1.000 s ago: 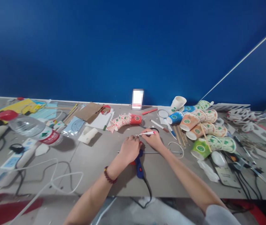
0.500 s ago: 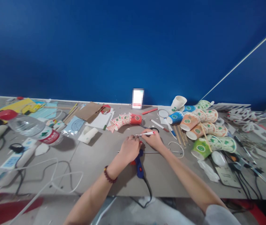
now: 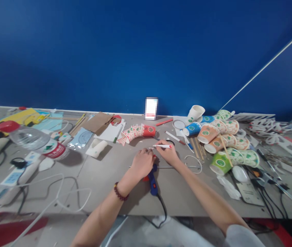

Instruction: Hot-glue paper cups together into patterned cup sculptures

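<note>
My right hand is closed round a white marker pen with a red end, held nearly level. Its tip points left at a small white piece, too small to make out clearly. Palm down, my left hand has its fingers bent together beside that white piece; what lies under them is hidden. A blue glue gun with a red switch lies below my left hand, which partly covers its front. Just beyond my hands lies a fish shape of nested red paper cups with a striped tail.
Cup fish in orange, green and blue lie on the right, near wooden sticks and scissors. A water bottle and power strip are at left. A phone leans on the blue wall.
The marker has shifted slightly to the right and turned more level in my right hand. My left hand and the surrounding things stay where they were.
</note>
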A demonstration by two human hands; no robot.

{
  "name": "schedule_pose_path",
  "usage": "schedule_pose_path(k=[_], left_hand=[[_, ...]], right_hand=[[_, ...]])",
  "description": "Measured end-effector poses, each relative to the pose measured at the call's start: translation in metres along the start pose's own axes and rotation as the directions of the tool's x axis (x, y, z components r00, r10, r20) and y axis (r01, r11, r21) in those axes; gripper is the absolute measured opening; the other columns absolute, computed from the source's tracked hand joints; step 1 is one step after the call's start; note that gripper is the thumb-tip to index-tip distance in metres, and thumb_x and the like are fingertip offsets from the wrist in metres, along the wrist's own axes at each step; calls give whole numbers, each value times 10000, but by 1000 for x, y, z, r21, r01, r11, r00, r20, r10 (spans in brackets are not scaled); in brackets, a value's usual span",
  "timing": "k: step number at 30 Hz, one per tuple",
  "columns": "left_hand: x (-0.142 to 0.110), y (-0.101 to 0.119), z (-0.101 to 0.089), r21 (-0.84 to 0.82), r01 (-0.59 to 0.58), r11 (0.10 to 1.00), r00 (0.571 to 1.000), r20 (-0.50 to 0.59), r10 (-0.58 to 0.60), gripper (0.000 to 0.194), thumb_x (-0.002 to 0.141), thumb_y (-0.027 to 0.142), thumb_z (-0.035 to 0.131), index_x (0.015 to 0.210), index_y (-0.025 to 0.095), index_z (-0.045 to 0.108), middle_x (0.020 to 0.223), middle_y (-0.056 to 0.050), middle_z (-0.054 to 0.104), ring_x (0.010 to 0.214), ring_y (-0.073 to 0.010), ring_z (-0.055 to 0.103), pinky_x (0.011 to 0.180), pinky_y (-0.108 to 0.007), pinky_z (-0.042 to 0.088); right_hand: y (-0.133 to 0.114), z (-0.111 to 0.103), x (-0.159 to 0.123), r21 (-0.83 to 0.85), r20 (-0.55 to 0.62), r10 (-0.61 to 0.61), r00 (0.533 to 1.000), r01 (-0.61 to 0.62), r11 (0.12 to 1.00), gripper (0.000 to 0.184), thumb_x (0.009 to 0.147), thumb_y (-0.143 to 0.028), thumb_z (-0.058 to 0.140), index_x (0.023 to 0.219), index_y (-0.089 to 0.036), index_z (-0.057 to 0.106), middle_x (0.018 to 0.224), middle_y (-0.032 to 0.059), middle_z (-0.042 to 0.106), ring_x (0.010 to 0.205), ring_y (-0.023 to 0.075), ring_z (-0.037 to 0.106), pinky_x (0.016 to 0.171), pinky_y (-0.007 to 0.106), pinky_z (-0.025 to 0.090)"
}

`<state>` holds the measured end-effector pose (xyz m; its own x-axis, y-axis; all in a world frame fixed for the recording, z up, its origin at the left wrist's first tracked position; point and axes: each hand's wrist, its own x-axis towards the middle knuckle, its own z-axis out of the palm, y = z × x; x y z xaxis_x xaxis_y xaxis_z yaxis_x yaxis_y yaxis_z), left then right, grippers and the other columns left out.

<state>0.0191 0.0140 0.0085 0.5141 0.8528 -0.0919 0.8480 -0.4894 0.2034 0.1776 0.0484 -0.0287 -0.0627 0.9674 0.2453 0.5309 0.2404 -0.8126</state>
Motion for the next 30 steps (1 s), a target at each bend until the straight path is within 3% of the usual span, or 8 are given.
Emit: schedule_pose_path(k=[15, 23, 30], left_hand=[[-1, -12, -7, -111, 17, 994, 1000, -2, -18, 319, 1005, 260, 332, 1168, 116, 565, 1070, -145, 686, 1069, -251, 617, 899, -372, 468], [1, -16, -3, -23, 13, 1000, 1000, -22, -13, 359, 1004, 270, 332, 1202, 86, 568, 1073, -160, 686, 1119, -291, 575, 914, -411, 460], [2, -16, -3, 3, 14, 1000, 1000, -8, -14, 364, 1005, 277, 334, 1207, 83, 567, 1071, -167, 685, 1117, -296, 581, 897, -412, 463]], right_hand=[[0, 4, -4, -177, 74, -22, 997, 35, 984, 107, 810, -261, 533, 792, -233, 636, 765, 17, 700, 720, 181, 624, 680, 267, 447], [0, 3, -3, -195, 83, -34, 996, 50, 980, 121, 815, -276, 523, 806, -232, 635, 797, 28, 713, 754, 193, 633, 711, 279, 448], [0, 5, -3, -119, 16, 20, 1000, -18, 993, 74, 753, -287, 560, 761, -229, 606, 685, -8, 662, 615, 155, 582, 607, 246, 434]])
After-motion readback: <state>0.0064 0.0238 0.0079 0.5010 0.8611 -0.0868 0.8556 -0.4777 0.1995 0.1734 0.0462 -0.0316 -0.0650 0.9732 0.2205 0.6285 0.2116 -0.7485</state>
